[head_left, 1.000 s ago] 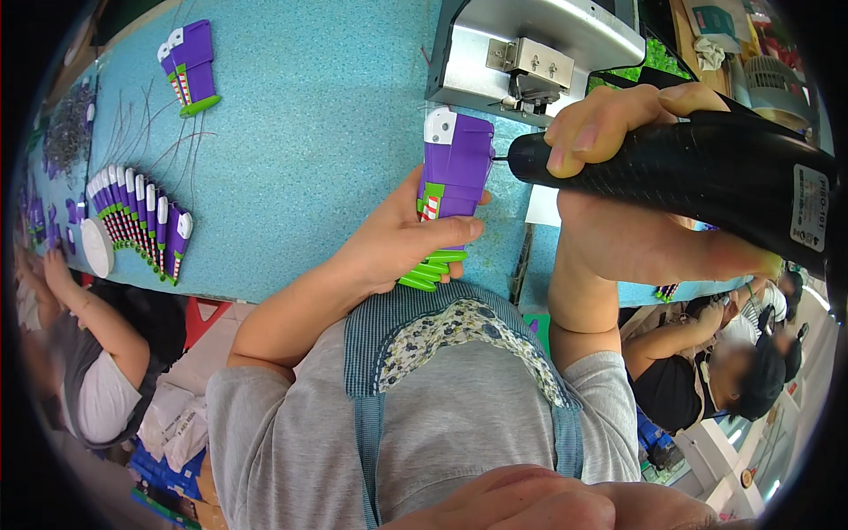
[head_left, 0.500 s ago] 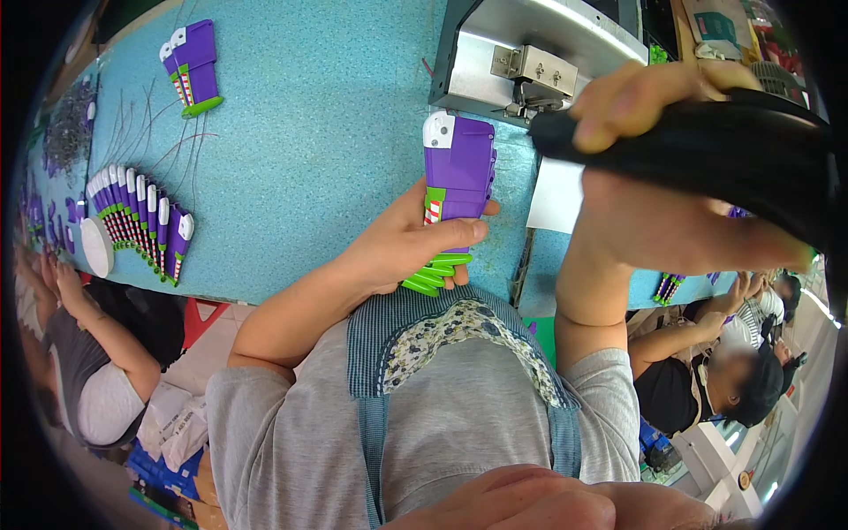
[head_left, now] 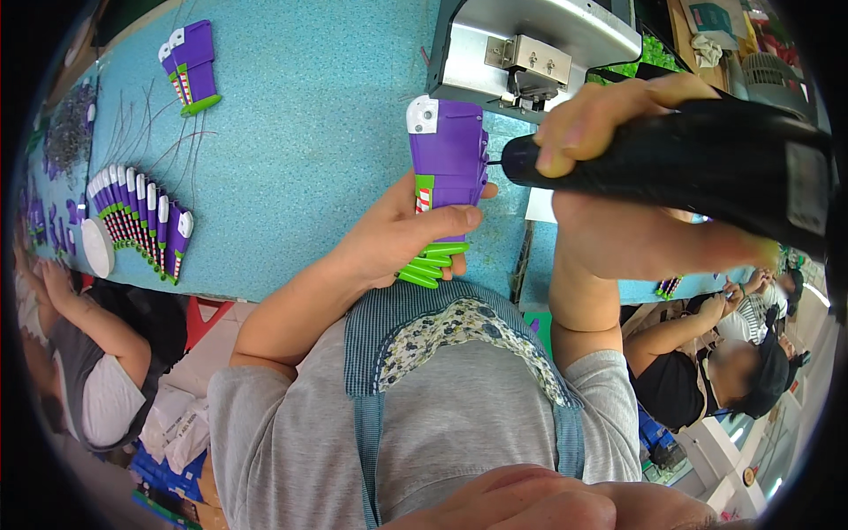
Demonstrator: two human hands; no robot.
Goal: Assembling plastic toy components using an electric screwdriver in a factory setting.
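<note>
Several purple, white and green plastic pieces (head_left: pixel 449 155) are clamped in the left grip (head_left: pixel 402 231) over the near edge of the counter (head_left: pixel 305 132), green ends (head_left: pixel 439 250) toward the apron (head_left: pixel 415 306). The right grip (head_left: pixel 601 225) is wrapped around a black power driver (head_left: pixel 680 168), whose thin bit (head_left: pixel 495 162) is pointed at their right side.

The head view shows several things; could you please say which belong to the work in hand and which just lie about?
In the work: purple stack in left grip; black driver in right grip; probably metal device.

Apparently lying about: fanned purple row; separate purple pieces; white sheet.
</note>
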